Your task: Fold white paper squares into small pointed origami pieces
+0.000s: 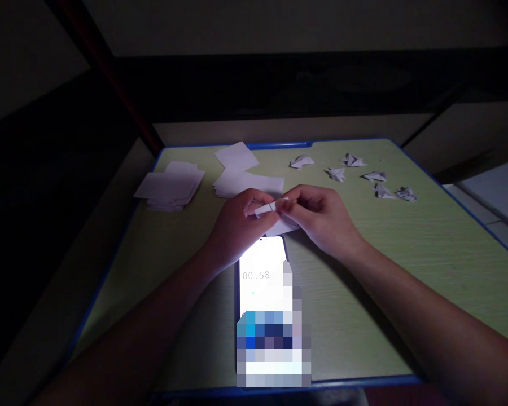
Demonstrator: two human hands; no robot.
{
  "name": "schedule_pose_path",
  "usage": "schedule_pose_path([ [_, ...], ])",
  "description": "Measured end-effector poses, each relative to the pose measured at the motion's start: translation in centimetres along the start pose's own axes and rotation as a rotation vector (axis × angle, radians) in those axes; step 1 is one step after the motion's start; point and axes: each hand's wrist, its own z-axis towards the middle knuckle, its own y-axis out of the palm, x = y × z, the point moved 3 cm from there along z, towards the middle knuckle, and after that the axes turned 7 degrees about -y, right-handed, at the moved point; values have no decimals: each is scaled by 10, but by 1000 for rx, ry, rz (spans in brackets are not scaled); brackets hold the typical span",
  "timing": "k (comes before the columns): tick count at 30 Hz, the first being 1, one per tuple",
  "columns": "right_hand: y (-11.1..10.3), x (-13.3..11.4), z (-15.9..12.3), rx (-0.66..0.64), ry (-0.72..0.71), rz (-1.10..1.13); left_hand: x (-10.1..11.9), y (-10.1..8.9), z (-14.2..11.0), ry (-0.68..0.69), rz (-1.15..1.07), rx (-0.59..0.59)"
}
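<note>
Between my two hands, just beyond the top of a lit phone, is a small folded strip of white paper [266,210]. My left hand [241,220] pinches its left end between thumb and fingers. On the other end, my right hand [322,217] presses with thumb and forefinger close to the left thumb. Below the fingers a flat piece of white paper [283,226] shows; whether it belongs to the folded one I cannot tell. The phone [260,282] lies face up with "00:58" on its bright screen, its lower part blurred out.
A stack of white paper sheets [171,186] lies at the table's left edge. More sheets [249,183] and a loose square [237,156] lie beyond my left hand. Several folded paper figures [335,174] are scattered at the far right of the blue-edged green table [406,282].
</note>
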Motion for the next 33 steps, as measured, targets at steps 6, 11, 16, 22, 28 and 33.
schedule_pose_path([
  [6, -2, 2, 3, -44, 3, 12, 0, 4, -1, -24, 0, -38],
  [11, -4, 4, 3, -43, 27, 44, 0, 3, -1, -68, -67, -72],
  [16, -3, 3, 2, -51, 44, 55, 1, 1, -1, -108, -78, -113],
  [22, -3, 2, 2, -43, 55, 45, 0, 1, -2, -99, -103, -115],
  [28, -3, 2, 2, -41, 54, 16, -3, 4, -1, -100, -111, -101],
  [33, -3, 2, 2, -50, 65, 36, -1, 3, -1, -96, -109, -107],
])
